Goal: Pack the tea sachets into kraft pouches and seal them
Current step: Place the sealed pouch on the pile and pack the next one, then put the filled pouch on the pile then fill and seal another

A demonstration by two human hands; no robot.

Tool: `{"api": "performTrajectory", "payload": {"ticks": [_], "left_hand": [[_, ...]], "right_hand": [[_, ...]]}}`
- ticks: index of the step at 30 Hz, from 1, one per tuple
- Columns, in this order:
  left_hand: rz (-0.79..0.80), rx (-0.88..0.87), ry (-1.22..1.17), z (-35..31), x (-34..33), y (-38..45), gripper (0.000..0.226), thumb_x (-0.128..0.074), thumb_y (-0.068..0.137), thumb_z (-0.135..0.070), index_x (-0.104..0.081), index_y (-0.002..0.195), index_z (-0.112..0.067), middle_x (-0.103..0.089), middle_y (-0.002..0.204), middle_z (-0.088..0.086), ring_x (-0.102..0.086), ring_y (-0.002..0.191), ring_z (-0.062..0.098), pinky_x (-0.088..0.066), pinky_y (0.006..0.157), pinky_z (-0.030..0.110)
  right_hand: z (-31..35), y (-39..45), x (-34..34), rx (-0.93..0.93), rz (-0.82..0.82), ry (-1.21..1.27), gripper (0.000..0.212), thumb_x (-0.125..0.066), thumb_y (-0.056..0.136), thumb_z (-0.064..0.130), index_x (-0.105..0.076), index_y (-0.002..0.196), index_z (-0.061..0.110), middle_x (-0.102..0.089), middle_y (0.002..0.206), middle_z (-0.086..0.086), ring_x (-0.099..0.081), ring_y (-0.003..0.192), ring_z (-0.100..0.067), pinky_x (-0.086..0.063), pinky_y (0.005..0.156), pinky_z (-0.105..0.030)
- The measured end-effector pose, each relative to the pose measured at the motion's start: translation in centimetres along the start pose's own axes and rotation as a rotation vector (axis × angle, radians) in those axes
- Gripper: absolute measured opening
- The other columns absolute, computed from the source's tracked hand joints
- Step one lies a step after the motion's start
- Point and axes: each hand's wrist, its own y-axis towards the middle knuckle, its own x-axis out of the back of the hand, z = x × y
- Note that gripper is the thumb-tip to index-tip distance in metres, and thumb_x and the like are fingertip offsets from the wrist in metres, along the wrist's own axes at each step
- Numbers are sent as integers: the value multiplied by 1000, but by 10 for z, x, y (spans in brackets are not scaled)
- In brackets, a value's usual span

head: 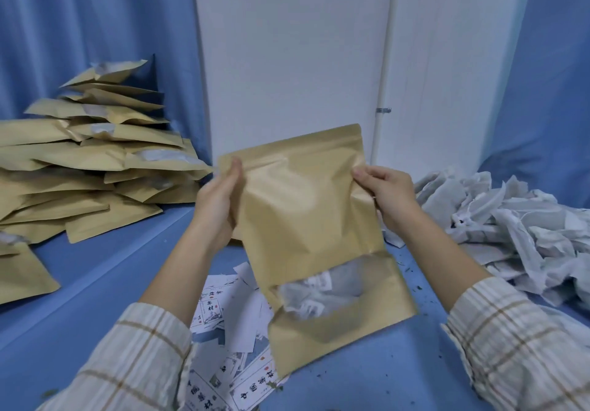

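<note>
While both hands hold it above the blue table (pixel 105 270), the kraft pouch (pixel 306 219) hangs upright, slightly tilted, white sachets (pixel 314 295) showing through its window. Left hand (pixel 217 201) pinches the pouch's upper left edge near the zip strip, right hand (pixel 388 192) pinches its upper right edge. Left of the pouch: stack of filled pouches (pixel 92 161). Right of it: heap of loose sachets (pixel 510 228). Below it: printed paper labels (pixel 230 311).

Paper labels (pixel 223 321) bear Chinese characters, possibly "茶材"; otherwise illegible.
</note>
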Motion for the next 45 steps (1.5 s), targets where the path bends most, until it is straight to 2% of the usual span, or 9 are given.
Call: {"api": "performTrajectory", "payload": {"ticks": [5, 12, 20, 26, 30, 33, 39, 41, 45], "left_hand": [[313, 232, 245, 34, 21, -19, 58, -88, 55, -25, -64, 104, -6, -74, 92, 10, -71, 75, 21, -53, 56, 27], [90, 116, 64, 30, 38, -15, 54, -75, 66, -33, -65, 111, -5, -74, 94, 8, -72, 78, 22, -55, 56, 28], [44, 199, -405, 26, 93, -34, 58, -55, 78, -61, -76, 100, -10, -71, 106, 7, -70, 90, 22, -56, 76, 28], [-140, 238, -611, 25, 122, -45, 66, -35, 93, -61, -57, 120, -5, -63, 118, 25, -64, 103, 43, -49, 86, 50], [-282, 151, -618, -7, 155, -29, 53, -31, 99, -51, -57, 106, -5, -71, 91, 22, -71, 76, 33, -57, 59, 39], [-359, 113, -630, -24, 188, -20, 56, -30, 99, -51, -54, 118, -4, -67, 106, 19, -67, 92, 33, -52, 77, 45], [-383, 149, -570, -13, 191, -6, 36, -36, 101, -41, -47, 115, -10, -62, 90, 11, -64, 78, 26, -52, 66, 39], [-370, 172, -490, -4, 181, 3, 25, -38, 101, -34, -48, 110, -13, -59, 91, 10, -62, 74, 24, -54, 57, 32], [-309, 234, -472, 20, 156, 19, 21, -38, 101, -27, -51, 100, -10, -57, 120, 19, -58, 115, 37, -55, 67, 44]], "right_hand": [[2, 9, -9, -54, -113, 199, 11, -65, 87, 23, -70, 91, 13, -73, 74, 2, -69, 66, -9, -52, 56, -19], [-33, -23, -12, -316, 515, 27, 36, -77, 71, 30, -67, 105, 23, -73, 93, -2, -69, 77, -14, -52, 58, -23], [-62, -38, -71, -310, 315, 309, 47, -66, 81, 11, -53, 125, 21, -68, 110, -5, -69, 82, -16, -54, 60, -24], [-20, -38, -239, -252, 472, 483, 31, -51, 93, 8, -54, 124, 12, -70, 92, -3, -67, 81, -19, -54, 67, -34], [45, -56, -407, -423, 816, 337, 72, -37, 91, 59, -16, 147, 20, -34, 146, -12, -47, 124, -35, -46, 95, -43], [33, -65, -447, -393, 818, 73, 78, -29, 88, 67, -19, 147, 16, -35, 146, -9, -50, 121, -30, -45, 95, -34], [-19, -51, -411, -365, 778, -159, 59, -32, 91, 62, -46, 126, 18, -59, 94, -1, -61, 83, -19, -48, 78, -32], [-27, -45, -397, -328, 753, -163, 42, -37, 92, 58, -49, 110, 22, -60, 102, -6, -61, 86, -24, -44, 73, -32], [-51, -22, -359, -190, 639, -242, 36, -49, 90, 47, -56, 112, 20, -65, 103, -4, -64, 92, -24, -51, 81, -35]]}}
